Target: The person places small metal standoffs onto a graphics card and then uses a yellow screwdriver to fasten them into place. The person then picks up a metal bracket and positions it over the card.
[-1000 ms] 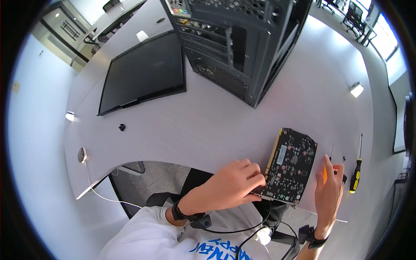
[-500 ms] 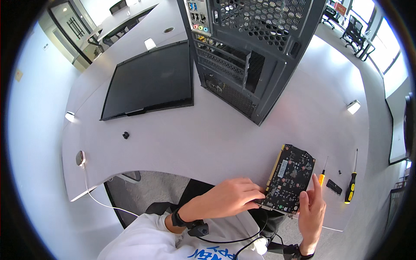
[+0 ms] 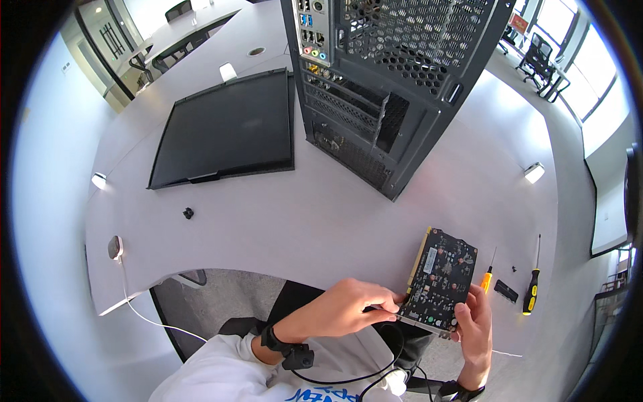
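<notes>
A black graphics card [image 3: 442, 278] lies circuit side up at the table's near right edge, its gold contacts along the left side and its metal bracket toward me. My left hand [image 3: 358, 305] pinches the bracket's left end between thumb and fingers. At the card's lower right corner, my right hand [image 3: 474, 327] is closed on its edge, thumb on top and the other fingers curled at the side. What lies under the card is hidden.
A black computer case [image 3: 418, 127] stands at the back, beside a black side panel [image 3: 224, 130]. Right of the card lie an orange-handled screwdriver [image 3: 487, 280], a small black part [image 3: 506, 291] and a yellow-black screwdriver [image 3: 531, 295]. Small black screws [image 3: 188, 213] sit at left.
My right hand has gone from extended fingers beside the card to a grip on its lower right edge. My left fingers have closed more tightly at the bracket. The view has shifted slightly.
</notes>
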Tool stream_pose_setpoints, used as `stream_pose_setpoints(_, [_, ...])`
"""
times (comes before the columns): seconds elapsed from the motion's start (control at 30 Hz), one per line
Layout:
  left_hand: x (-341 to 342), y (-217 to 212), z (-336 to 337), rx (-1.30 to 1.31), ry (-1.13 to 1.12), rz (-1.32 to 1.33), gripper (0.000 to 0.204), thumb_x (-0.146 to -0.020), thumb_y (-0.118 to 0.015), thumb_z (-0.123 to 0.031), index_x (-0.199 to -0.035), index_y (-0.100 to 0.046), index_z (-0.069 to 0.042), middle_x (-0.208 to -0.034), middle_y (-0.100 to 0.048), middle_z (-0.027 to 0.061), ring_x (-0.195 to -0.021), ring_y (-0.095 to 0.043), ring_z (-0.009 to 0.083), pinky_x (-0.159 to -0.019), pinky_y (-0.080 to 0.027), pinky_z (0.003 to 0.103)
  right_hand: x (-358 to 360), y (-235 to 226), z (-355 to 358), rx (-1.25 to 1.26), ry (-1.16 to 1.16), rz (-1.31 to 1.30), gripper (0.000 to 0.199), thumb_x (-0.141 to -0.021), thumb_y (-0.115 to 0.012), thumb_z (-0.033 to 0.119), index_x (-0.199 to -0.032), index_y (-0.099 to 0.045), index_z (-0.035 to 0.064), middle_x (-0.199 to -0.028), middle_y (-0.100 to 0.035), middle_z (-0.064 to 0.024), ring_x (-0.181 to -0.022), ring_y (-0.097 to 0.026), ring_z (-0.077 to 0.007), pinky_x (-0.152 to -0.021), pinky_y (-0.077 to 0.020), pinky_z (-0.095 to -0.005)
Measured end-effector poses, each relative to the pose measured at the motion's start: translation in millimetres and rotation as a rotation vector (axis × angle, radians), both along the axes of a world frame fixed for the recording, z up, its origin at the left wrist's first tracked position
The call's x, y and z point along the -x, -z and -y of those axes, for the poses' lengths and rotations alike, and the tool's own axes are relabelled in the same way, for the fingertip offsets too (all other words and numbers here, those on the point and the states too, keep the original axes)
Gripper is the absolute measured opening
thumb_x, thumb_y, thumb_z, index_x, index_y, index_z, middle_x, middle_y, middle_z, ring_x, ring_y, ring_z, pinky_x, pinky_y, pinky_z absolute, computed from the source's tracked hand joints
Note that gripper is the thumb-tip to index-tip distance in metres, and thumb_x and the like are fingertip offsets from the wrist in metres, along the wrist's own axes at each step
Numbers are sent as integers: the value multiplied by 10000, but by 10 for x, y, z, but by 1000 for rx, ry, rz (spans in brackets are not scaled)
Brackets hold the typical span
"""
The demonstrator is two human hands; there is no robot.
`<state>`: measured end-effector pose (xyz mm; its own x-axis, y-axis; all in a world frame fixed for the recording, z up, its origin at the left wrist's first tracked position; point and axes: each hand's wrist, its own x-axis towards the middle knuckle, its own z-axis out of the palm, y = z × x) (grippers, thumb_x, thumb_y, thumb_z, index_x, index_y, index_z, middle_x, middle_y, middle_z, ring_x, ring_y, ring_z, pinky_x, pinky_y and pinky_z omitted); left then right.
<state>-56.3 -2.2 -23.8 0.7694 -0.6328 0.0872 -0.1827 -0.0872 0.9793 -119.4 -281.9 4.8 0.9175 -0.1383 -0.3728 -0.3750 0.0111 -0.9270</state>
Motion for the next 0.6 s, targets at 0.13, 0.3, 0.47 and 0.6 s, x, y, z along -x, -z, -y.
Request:
stream_pose_setpoints(0.13, [-8, -25, 9, 19, 7, 26, 143, -897, -793, -91, -976, -706, -10, -1015, -770, 122, -886, -752, 258, -767, -567, 333, -37, 79, 50, -292, 11, 65, 653, -953, -724, 212, -1464, -432, -70, -1201, -675, -105, -780, -655, -86, -570, -494, -205])
stream_pose_setpoints(0.3, [-30, -157, -54, 22, 10, 136, 136, -901, -784, -97, -966, -685, -30, -1023, -762, 112, -864, -737, 261, -726, -555, 338, -46, 54, 33, -402, -28, 113, 716, -922, -752, 272, -1468, -440, -71, -1320, -648, -136, -1075, -692, -182, -879, -562, -300])
stream_pose_setpoints(0.47, [-94, -449, -107, 42, 9, 302, 133, -896, -789, -123, -936, -683, -54, -1021, -762, 86, -843, -727, 256, -713, -554, 345, -179, -230, 32, -348, 1, 101, 613, -953, -685, 311, -1409, -517, -64, -1273, -684, -130, -1093, -696, -196, -931, -560, -321])
stream_pose_setpoints(0.6, [-299, -735, -302, -13, -24, 581, 142, -877, -812, -178, -900, -726, -67, -1103, -768, 97, -863, -724, 239, -729, -559, 355, -282, -409, -127, -278, -29, 197, 568, -921, -659, 309, -1313, -577, -95, -1171, -719, -153, -993, -726, -202, -870, -583, -314])
